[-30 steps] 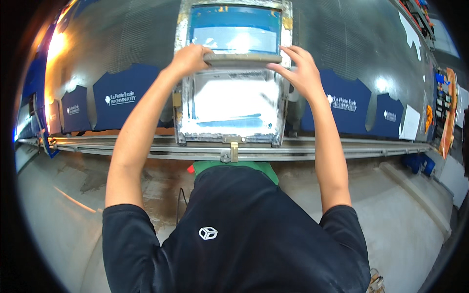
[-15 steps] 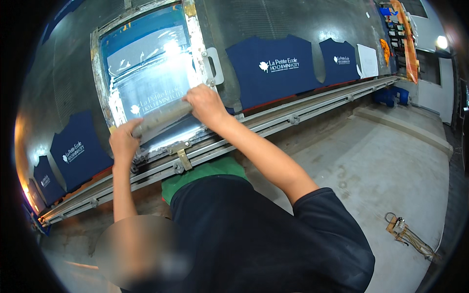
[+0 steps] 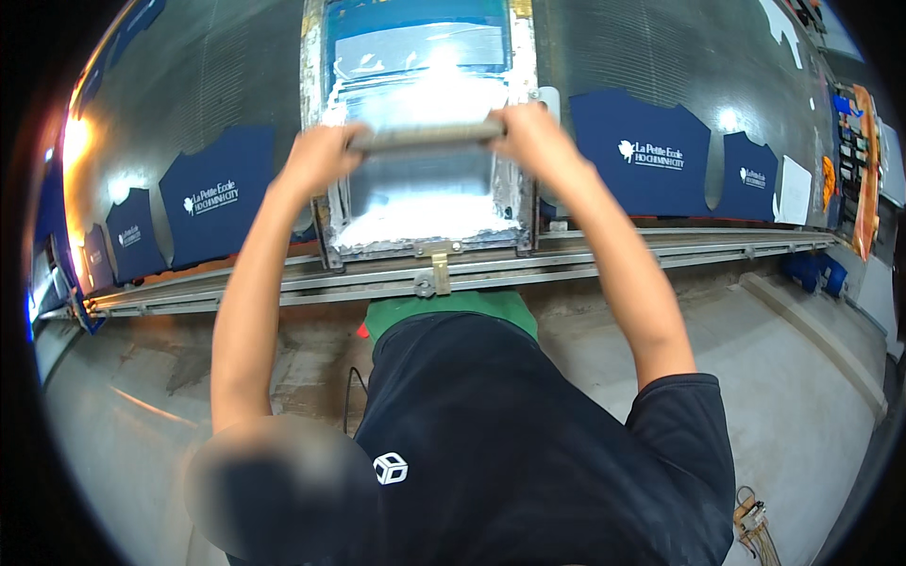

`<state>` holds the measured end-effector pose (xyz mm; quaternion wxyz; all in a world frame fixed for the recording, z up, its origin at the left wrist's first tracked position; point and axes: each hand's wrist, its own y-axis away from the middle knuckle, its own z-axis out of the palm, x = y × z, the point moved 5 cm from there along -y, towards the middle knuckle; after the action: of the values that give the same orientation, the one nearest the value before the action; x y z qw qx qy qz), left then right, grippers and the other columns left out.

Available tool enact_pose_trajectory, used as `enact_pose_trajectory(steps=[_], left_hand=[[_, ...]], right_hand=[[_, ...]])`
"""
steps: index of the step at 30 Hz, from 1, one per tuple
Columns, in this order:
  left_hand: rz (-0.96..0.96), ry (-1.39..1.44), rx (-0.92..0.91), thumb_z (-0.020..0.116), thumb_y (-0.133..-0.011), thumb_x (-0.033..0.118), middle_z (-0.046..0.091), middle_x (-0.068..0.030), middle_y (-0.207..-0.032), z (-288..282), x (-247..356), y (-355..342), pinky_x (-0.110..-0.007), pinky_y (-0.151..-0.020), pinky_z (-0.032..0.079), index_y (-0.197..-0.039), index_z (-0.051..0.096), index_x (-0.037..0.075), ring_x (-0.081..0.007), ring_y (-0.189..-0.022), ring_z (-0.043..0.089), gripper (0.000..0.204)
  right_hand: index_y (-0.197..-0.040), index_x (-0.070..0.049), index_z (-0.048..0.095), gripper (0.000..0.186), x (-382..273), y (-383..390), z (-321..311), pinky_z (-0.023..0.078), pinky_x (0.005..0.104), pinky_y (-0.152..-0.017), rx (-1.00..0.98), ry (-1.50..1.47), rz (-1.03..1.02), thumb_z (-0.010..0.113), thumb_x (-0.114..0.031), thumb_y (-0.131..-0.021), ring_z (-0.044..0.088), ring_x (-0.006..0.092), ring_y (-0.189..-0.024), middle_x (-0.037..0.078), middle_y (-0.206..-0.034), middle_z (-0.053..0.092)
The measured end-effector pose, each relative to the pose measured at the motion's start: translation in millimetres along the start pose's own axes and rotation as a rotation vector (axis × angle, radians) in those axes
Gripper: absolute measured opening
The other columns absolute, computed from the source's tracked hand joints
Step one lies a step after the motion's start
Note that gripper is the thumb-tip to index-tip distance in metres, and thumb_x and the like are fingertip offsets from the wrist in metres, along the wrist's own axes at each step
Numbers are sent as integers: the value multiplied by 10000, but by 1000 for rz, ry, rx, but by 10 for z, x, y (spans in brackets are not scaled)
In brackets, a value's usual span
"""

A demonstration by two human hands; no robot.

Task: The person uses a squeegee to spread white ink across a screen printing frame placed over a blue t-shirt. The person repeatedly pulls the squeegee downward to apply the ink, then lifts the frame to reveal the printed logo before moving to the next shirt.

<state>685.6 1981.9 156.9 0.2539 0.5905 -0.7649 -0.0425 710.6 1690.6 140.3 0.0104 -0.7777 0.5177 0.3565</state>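
A long squeegee [image 3: 429, 139] lies across the inside of a screen-printing frame [image 3: 314, 57], roughly level from left to right. My left hand [image 3: 326, 156] is closed round its left end, and my right hand [image 3: 536, 140] grips its right end. Beneath it the blue mesh shines with wet, pale ink, heaped along the frame's near edge. Glare hides part of the mesh beyond the squeegee. Navy shirt panels with white prints lie on both sides of the frame: a large one [image 3: 217, 179] at left, another [image 3: 661, 156] at right.
The frame rests on a long dark table [image 3: 604, 47] with a metal rail [image 3: 661, 253] along its near side. A brass-coloured bracket [image 3: 440, 272] sits at the rail. Smaller navy panels [image 3: 135, 236] and a white piece [image 3: 795, 193] lie farther out. An orange board [image 3: 864, 170] stands far right.
Both hands have pushed the squeegee away from me, from near the frame's close edge to farther up the mesh. My view has turned, so the frame now appears straighter and more central.
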Motion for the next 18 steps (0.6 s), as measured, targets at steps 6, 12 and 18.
enact_pose_trajectory(steps=[6, 12, 18], left_hand=[[-47, -111, 94, 848, -764, 304, 779, -142, -949, -207, -113, -732, -444, -793, 593, -1137, 792, 186, -342, -890, 745, 395], [-37, 83, 196, 835, -685, 96, 787, -45, -1038, 519, 122, 499, -406, -810, 591, -1051, 808, 228, -269, -951, 747, 390], [-85, 43, 88, 832, -767, 233, 777, -79, -918, 307, 57, 354, -453, -797, 578, -1057, 802, 226, -313, -890, 740, 292]], right_hand=[[-1014, -39, 756, 254, 189, -555, -177, 585, 448, -833, 327, 25, -44, 833, -143, -795, 732, 375, -884, 191, -900, 752], [-1010, -57, 683, 329, 40, 580, 737, 519, 448, -916, 386, -86, -107, 796, 18, -711, 634, 346, -1037, 132, -978, 681], [-989, -33, 742, 314, -99, 368, 339, 554, 440, -856, 298, -39, -120, 847, -52, -693, 688, 377, -961, 174, -954, 725]])
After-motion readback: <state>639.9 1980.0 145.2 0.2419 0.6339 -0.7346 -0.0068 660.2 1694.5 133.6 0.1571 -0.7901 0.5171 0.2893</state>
